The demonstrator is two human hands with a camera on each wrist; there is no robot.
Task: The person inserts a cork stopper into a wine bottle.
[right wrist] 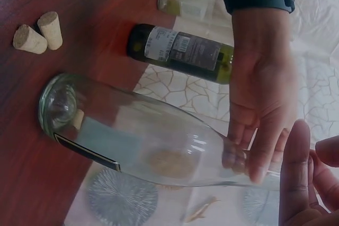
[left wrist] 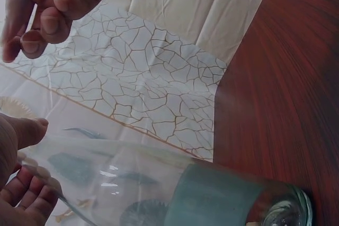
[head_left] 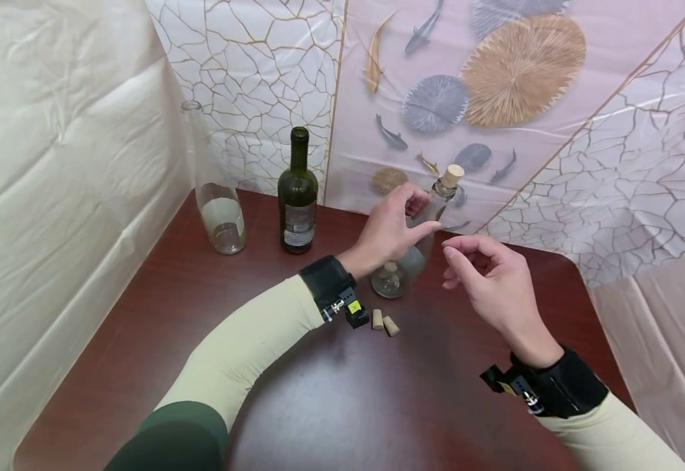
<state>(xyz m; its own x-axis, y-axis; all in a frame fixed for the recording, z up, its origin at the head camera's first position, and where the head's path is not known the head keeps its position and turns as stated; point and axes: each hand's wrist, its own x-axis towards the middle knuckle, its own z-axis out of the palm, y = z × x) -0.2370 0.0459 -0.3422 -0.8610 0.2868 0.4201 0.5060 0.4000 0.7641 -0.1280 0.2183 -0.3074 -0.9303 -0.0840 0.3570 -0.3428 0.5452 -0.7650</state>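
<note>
My left hand (head_left: 386, 226) holds a clear glass bottle (head_left: 392, 286) around its upper part, thumb across the front and fingers curled behind. A cork (head_left: 453, 175) sits in the bottle's mouth, its top standing above the rim. Through the glass near the base shows a small cork-coloured piece (right wrist: 78, 119). Just right of the bottle is my right hand (head_left: 492, 281), fingers loosely bent with nothing between them. In the left wrist view, the bent fingertips (left wrist: 50, 25) of that hand are apart from the glass. Two loose corks (head_left: 384, 322) lie side by side before the bottle.
A dark green wine bottle (head_left: 298, 196), uncorked, stands at the back of the brown table (head_left: 201, 340). Left of it is another clear bottle (head_left: 224, 226), also without a cork. Patterned sheets (head_left: 260, 78) hang behind the table's back edge, with plain cloth at the left.
</note>
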